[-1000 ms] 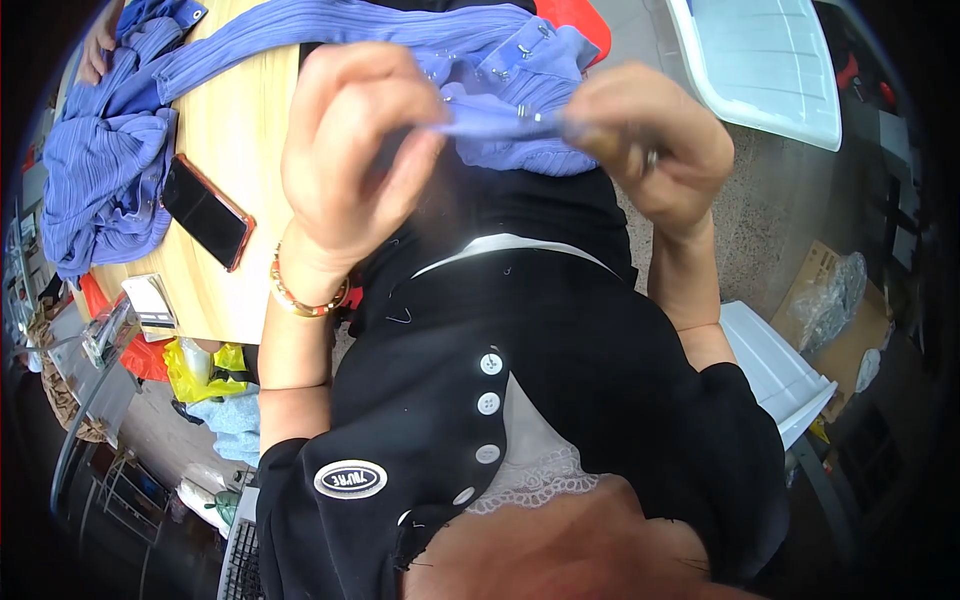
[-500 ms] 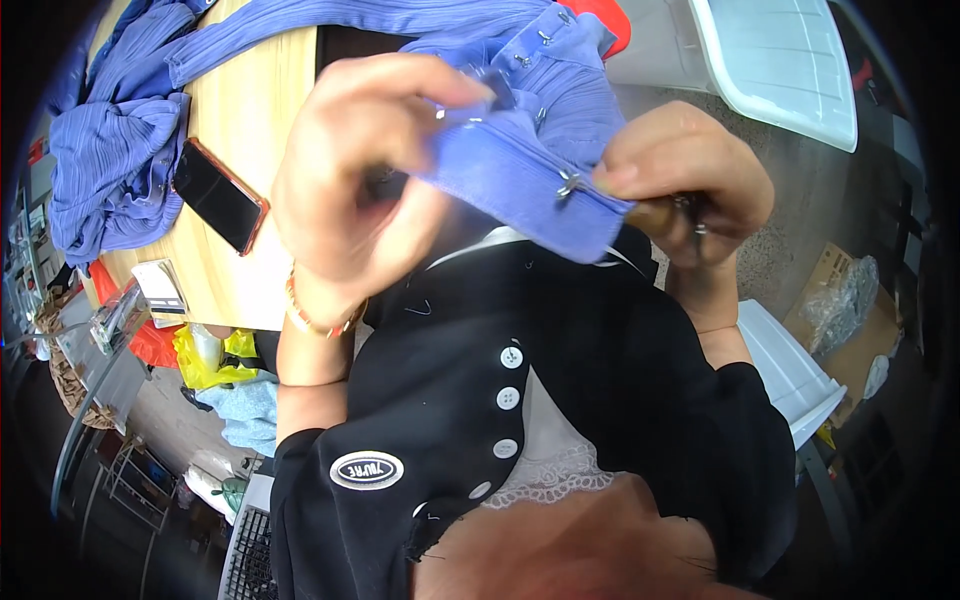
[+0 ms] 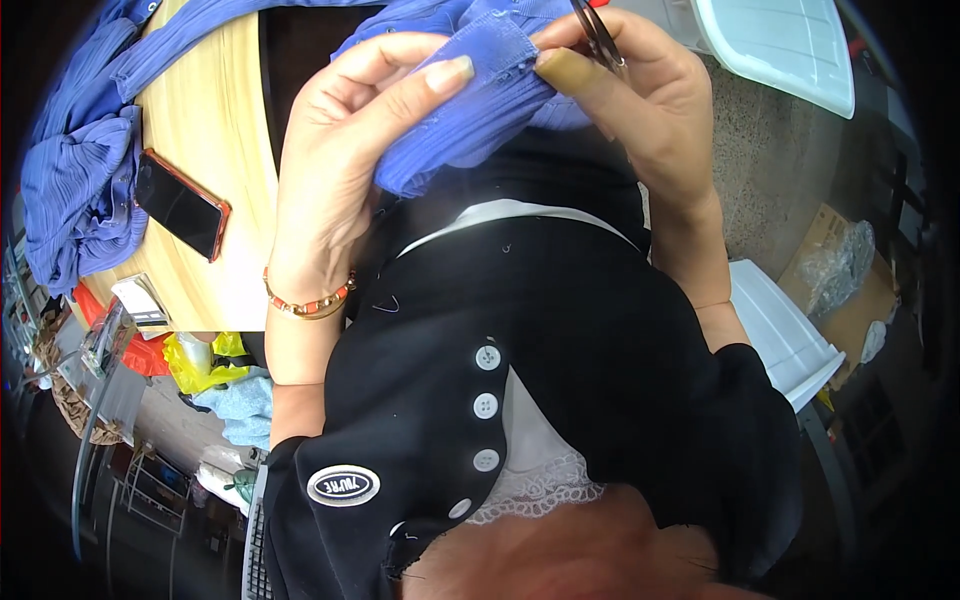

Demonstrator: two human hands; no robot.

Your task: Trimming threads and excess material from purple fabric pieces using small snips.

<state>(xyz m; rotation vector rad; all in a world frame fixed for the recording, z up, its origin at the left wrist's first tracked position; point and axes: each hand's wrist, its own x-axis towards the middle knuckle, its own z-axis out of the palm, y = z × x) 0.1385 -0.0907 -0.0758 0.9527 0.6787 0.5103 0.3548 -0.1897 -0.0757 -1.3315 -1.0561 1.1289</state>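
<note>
A blue ribbed garment (image 3: 480, 125) is stretched between my hands, with a smooth band along its edge and small stitching or loose threads at the band's corner. My left hand (image 3: 345, 135) grips the band, its thumb pressed flat on the fabric. Thumb and forefinger of my right hand (image 3: 655, 110) pinch the band's corner; a tan cover sits on that thumb. Dark metal thread snips (image 3: 598, 35) are tucked in the right hand, pointing upward, their handles partly hidden. Other parts of the garment hang behind the hands.
Left, a wooden table (image 3: 215, 110) bears more blue ribbed clothing (image 3: 80, 190), a phone (image 3: 183, 205) and a small white box (image 3: 140, 300). White plastic bins stand at the upper right (image 3: 790, 50) and lower right (image 3: 780, 335). Bags lie below the table.
Both hands have moved up and the band has been turned over, so its metal hooks no longer show there. The snips in my right hand now show clearly.
</note>
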